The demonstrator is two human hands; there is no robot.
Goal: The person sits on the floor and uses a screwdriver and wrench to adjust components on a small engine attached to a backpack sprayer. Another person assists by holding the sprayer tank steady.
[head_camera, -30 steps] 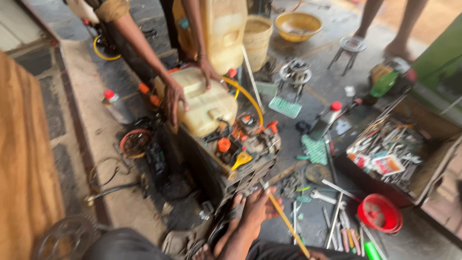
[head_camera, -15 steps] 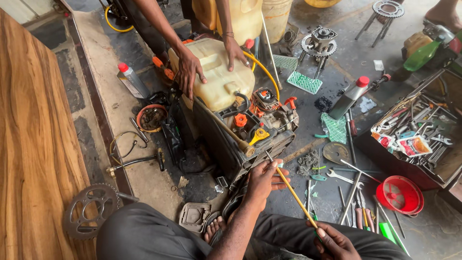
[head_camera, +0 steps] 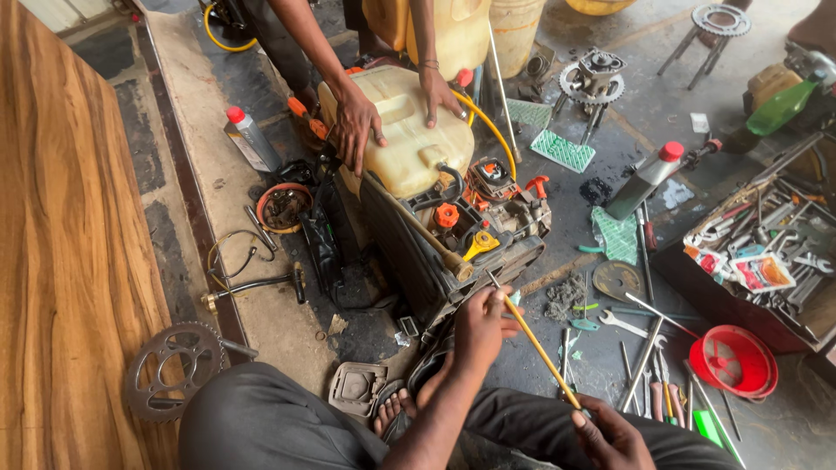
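Left hand: I am seeing my left hand (head_camera: 482, 326) closing its fingers around the upper end of the long yellow rod (head_camera: 538, 348), right below the engine (head_camera: 488, 218).
Right hand: my right hand (head_camera: 614, 431) is pinching the rod's lower end near my lap.
Rod: it is slanting up toward the engine's base.
Co-worker: another person's two hands (head_camera: 357, 122) are pressing flat on the cream plastic tank (head_camera: 405, 130).
Nearby: wrenches (head_camera: 636, 326) and a red funnel (head_camera: 734, 359) are lying to the right on the floor.
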